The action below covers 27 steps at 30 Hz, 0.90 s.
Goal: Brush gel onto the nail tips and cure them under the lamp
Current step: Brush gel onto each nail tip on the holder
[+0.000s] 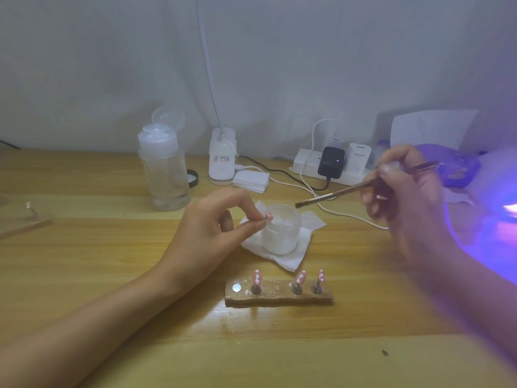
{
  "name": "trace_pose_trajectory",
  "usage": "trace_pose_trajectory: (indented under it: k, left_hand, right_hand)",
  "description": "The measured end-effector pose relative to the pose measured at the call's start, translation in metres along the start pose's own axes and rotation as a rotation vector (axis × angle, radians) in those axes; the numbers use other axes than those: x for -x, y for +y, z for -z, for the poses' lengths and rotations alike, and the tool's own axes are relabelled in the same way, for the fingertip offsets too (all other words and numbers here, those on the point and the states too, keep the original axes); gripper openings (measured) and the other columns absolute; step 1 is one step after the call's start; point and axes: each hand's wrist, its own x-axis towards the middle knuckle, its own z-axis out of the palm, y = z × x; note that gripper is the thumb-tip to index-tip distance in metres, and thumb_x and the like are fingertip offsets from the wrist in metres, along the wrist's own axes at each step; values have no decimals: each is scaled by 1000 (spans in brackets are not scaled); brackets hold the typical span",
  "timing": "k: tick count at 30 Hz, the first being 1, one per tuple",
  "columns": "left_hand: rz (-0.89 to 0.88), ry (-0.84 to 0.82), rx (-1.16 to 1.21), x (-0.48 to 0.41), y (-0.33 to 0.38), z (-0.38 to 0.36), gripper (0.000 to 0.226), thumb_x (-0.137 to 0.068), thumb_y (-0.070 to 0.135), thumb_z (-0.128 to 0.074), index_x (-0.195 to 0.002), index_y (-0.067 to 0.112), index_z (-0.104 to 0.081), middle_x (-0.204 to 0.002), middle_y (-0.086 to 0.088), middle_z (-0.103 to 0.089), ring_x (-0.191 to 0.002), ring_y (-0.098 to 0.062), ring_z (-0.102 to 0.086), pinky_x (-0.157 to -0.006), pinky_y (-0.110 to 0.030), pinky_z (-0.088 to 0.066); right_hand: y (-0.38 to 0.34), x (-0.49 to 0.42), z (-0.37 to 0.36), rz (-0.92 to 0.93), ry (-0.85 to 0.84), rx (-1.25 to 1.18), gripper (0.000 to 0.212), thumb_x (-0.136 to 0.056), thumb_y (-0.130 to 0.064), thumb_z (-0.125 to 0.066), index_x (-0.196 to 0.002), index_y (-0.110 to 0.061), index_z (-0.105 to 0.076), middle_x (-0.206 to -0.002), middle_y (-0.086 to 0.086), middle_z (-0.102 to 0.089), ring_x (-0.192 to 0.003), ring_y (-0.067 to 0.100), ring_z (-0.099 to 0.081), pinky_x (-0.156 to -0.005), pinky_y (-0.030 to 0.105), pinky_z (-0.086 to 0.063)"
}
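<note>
Fingers (249,204) of the left hand (212,222) pinch one pink nail tip (269,216) beside the glass jar (279,233). The right hand (405,191) grips the brush (335,193) nearby. Brushing seems midway: three tips (300,277) stand on the wooden holder (279,299), and curing under the lit lamp (498,219) is not yet done.

Jar (280,233), cable (349,215) beyond nail stand (279,296)

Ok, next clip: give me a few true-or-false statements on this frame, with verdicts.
1. The left hand holds a pink nail tip. True.
2. The brush lies on the table. False: the right hand holds it in the air.
3. Three nail tips stand on the wooden holder. True.
4. The jar stands on bare wood. False: it stands on a white tissue.
5. The lamp is off. False: it glows violet.
</note>
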Motion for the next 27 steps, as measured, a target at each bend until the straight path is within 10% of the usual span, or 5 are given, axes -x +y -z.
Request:
trace_pose_trajectory:
  k: [6,27]
  left_hand:
    - [9,2,-11,-1,-2,0,17,-84,31,-77,-75,26,-64,-86,10,-64,-47,-7,-36,-55,-10,-33]
    - [18,-4,-15,-2,0,1,19,-85,20,-79,-74,24,-64,-77,17,-61,-46,-7,-34,-52,-11,-31]
  right_hand:
    - [20,10,-24,-338,25,-173,22,-79,-39,-64,-72,-22,-53,-60,4,-67,-43,9,-50,-42,15,-39]
    - [20,13,-24,-315,68,-152,24,-88,-31,-60,-72,-19,-47,-59,6,-66,-46,10,-49,-42,17,-35]
